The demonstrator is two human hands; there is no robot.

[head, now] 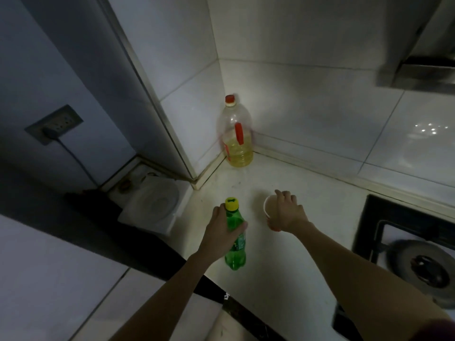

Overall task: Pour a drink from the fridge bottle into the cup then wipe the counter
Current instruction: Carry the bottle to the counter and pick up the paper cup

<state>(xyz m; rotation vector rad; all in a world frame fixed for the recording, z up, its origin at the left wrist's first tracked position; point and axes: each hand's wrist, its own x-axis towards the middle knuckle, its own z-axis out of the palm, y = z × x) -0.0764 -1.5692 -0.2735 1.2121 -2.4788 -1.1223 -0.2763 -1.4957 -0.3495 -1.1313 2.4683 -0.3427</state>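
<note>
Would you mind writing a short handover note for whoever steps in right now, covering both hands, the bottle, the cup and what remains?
Left hand: grip closed around the upper body of the green bottle, which stands upright on the counter with its yellow cap still on.
Right hand: holding the cup at its rim and side, just right of the bottle; whether the cup holds anything cannot be told.
Done: bottle and cup are both at the counter.
Left: uncap, pour into the cup, then wipe the counter. No cloth is in view.
Note: an oil bottle stands in the corner behind.
</note>
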